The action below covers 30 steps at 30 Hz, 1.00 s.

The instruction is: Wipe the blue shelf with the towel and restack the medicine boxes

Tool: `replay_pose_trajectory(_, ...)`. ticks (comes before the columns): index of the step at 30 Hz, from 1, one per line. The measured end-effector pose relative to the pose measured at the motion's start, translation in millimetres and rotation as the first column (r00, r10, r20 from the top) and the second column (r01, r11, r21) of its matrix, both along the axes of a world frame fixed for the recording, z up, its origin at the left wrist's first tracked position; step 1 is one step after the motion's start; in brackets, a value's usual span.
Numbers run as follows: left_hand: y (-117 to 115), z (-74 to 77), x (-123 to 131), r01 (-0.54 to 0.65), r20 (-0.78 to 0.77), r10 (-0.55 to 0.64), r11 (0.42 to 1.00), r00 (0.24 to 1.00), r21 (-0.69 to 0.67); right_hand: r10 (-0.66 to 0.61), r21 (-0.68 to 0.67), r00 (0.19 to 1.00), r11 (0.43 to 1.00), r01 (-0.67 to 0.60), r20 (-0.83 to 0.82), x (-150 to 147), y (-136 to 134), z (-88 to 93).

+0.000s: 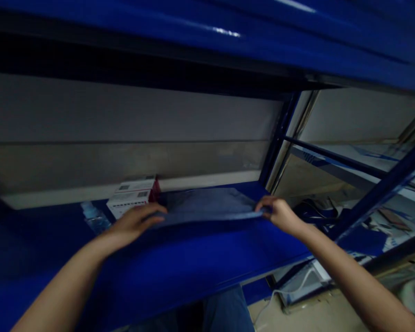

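Observation:
A flat grey-blue cloth (210, 203) stretches between my two hands above the blue shelf, its near edge held nearly straight. My left hand (138, 221) pinches the cloth's left near corner between thumb and fingers. At the opposite corner, my right hand (276, 212) is closed on the edge with its fingers curled. The far part of the cloth reaches toward the back of the shelf; whether it rests on the surface I cannot tell. The picture is dim and slightly blurred.
Left of the cloth are a white and red box (133, 196) and a clear plastic bottle (95, 217). The blue shelf (193, 258) has a blue upper level (207, 41) overhead. To the right, a rack post (383, 193) stands before cluttered shelves. A white cable (280, 291) hangs below.

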<state>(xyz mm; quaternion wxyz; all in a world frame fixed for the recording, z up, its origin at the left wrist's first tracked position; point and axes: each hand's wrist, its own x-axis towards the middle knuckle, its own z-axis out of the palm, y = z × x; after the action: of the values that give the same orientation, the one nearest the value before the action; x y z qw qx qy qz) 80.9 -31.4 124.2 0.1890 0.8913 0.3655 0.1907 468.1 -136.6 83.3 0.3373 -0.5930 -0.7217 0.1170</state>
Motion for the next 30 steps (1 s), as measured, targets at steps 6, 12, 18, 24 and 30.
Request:
replay_pose_trajectory(6,-53.8,-85.4,-7.8,0.130,-0.082,-0.171,0.921,0.982,-0.367,0.146,-0.381,0.988,0.911,-0.157,-0.057,2.7,-40.9,-86.7)
replay_pose_trajectory(12,-64.4,-62.5,-8.9,0.129,-0.101,-0.196,0.877,0.975,-0.462,0.155,-0.498,0.979,0.843,-0.202,-0.133,6.5,-53.1,-72.5)
replay_pose_trajectory(18,-69.0,-59.3,-20.4,0.121,-0.151,-0.249,0.812,0.957,-0.571,0.095,-0.666,0.955,0.697,-0.266,-0.282,12.7,-64.2,-60.2)
replay_pose_trajectory(24,20.6,-48.1,-7.7,0.027,-0.160,-0.092,0.928,0.983,-0.371,0.006,-0.390,0.983,0.918,-0.077,-0.182,14.0,16.8,-36.2)
replay_pose_trajectory(30,93.4,-70.9,45.3,-0.263,-0.113,0.283,0.951,0.952,0.164,-0.521,-0.292,0.852,0.810,0.509,0.039,-10.0,105.7,-44.9)
